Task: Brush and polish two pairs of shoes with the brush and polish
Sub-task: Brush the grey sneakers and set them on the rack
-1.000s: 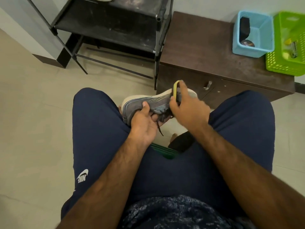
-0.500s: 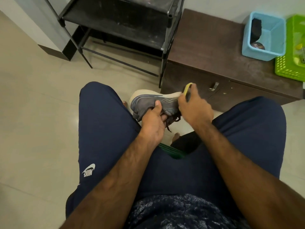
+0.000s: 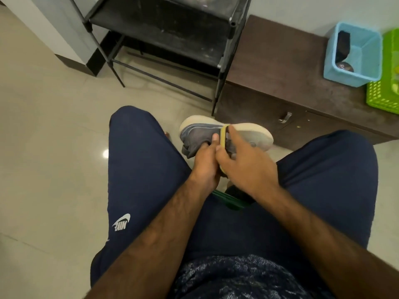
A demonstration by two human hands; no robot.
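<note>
The left hand (image 3: 205, 166) grips the grey shoe (image 3: 197, 134), its long axis running left to right. The right hand (image 3: 245, 167) holds the yellow brush (image 3: 223, 138) crosswise on the shoe's middle.

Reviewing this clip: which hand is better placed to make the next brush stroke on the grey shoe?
Right, probably. The right hand grips the yellow brush, which lies against the grey shoe, while the left hand is occupied gripping that shoe.
</note>
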